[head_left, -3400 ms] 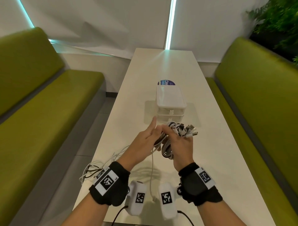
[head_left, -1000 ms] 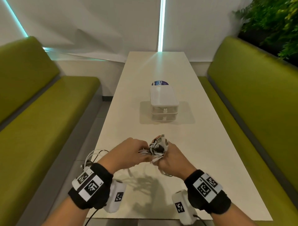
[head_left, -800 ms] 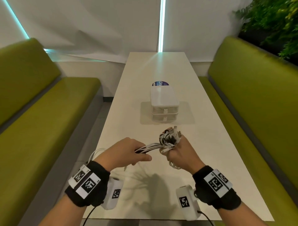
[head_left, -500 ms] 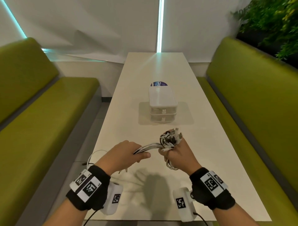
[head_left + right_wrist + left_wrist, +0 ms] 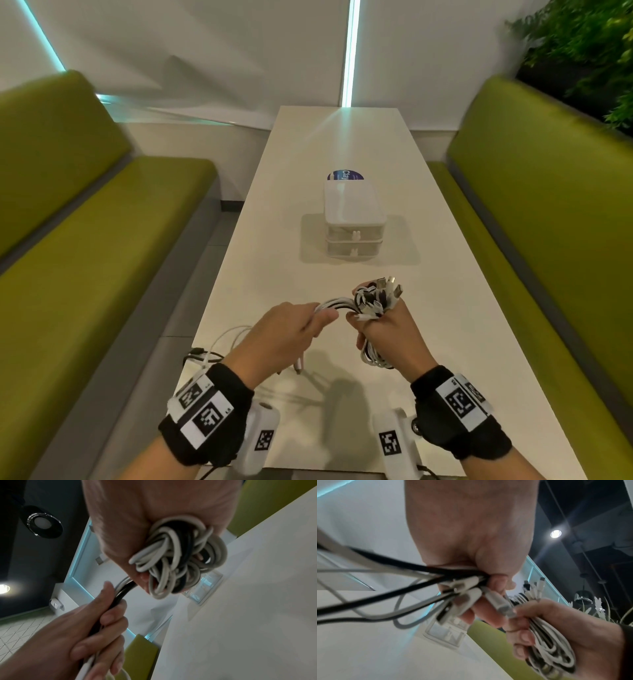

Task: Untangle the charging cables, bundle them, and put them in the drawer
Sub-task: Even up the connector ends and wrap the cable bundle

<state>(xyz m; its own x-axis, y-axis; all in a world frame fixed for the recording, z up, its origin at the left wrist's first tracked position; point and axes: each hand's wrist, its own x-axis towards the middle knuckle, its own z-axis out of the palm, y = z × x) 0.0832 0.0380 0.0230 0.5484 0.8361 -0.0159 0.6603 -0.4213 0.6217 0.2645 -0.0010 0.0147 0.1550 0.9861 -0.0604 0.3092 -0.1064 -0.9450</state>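
a: what was found changed, going outward from the table's near edge?

b: nearest that edge, the loose cable tails were seen trailing over the table's left side, fewer of them slack than a second before. just beyond, above the table, the left hand was found drawn apart from the right hand, where a second earlier the two had been pressed together over the bundle.

a: and the fingers?

b: the left hand's fingers were curled tight around a run of white and black strands, pulled taut toward the bundle. the right hand's fingers were closed around the coiled loops, with the plug ends left sticking up and a loop hanging below the fist.

a: what was meant by that for the task?

b: it was judged that a wrap was being cinched around the coil, so the bundling was well along but not finished, since tails were left unwound.

a: and farther up the table?

b: the drawer unit was seen at the table's middle, both drawers shut, well apart from the bundle; nothing had been stowed yet.
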